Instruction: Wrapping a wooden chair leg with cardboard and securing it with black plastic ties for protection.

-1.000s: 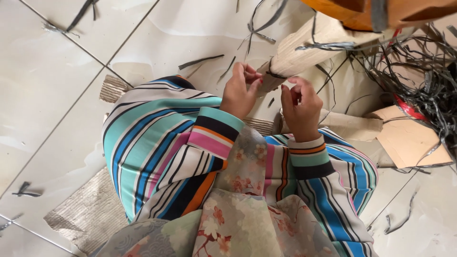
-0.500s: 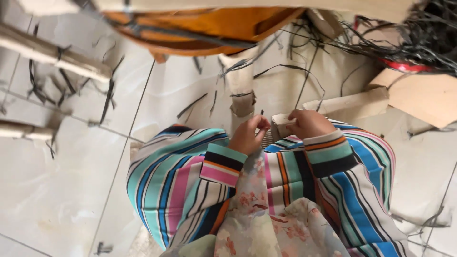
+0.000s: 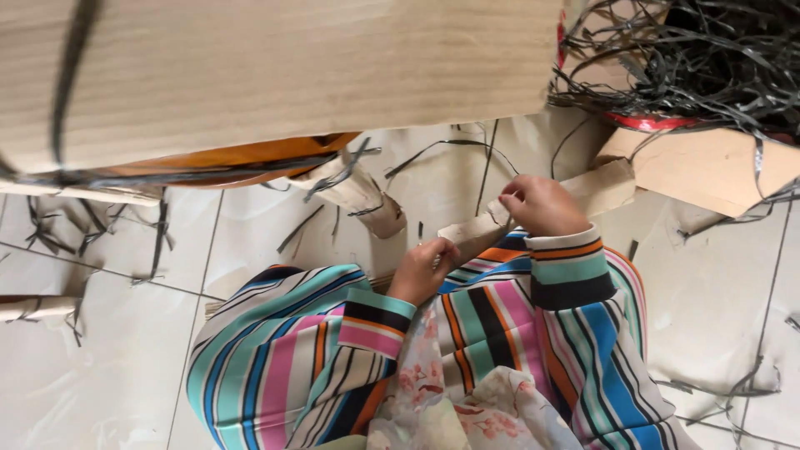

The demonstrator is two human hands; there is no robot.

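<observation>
Soft bright daylight, faint shadows, blurred near board.

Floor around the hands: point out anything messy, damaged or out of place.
Dark strips lie scattered loose over the white floor tiles, and a big tangle of them spills over the cardboard box at upper right. Both hands, left hand and right hand, grip a crumpled cardboard roll with a ragged end.

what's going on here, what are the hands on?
A person in striped sleeves sits on a tiled floor. Both hands hold one rolled strip of cardboard over the lap: the left hand grips its near end, the right hand pinches further along. A tangle of dark strips lies at top right, and a wooden board fills the top.
</observation>
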